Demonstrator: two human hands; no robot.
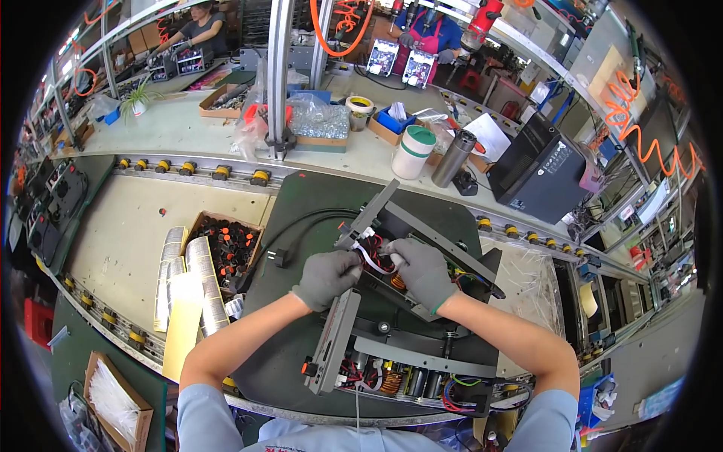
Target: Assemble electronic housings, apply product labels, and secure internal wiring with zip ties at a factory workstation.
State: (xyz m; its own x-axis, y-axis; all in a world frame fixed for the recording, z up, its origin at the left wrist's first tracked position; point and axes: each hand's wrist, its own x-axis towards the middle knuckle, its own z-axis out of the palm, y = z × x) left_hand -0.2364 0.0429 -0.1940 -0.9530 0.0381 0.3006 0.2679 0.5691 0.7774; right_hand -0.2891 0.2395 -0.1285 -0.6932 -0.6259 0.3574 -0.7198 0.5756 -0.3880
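My left hand (pixel 328 279), in a grey glove, is closed at the near left end of an opened electrical unit (pixel 433 235) with a grey metal frame. What its fingertips pinch is hidden. My right hand (pixel 422 273), gloved alike, reaches inside the frame with fingers pinched at a white flat cable (pixel 369 260) that curves between both hands. Red wires and a copper coil (pixel 397 281) show beneath. A black power cord (pixel 301 220) with a plug trails left from this unit. Closer to me lies a second, similar unit (pixel 422 352) with coils, black cylinders and coloured wires exposed.
Both units rest on a dark green board (pixel 290 331) over a roller line. To the left are a box of black-and-orange parts (pixel 230 245) and label sheets (pixel 199 275). A white jar (pixel 413 153), metal flask (pixel 454 158) and black case (pixel 538 167) stand beyond. Other people work farther back.
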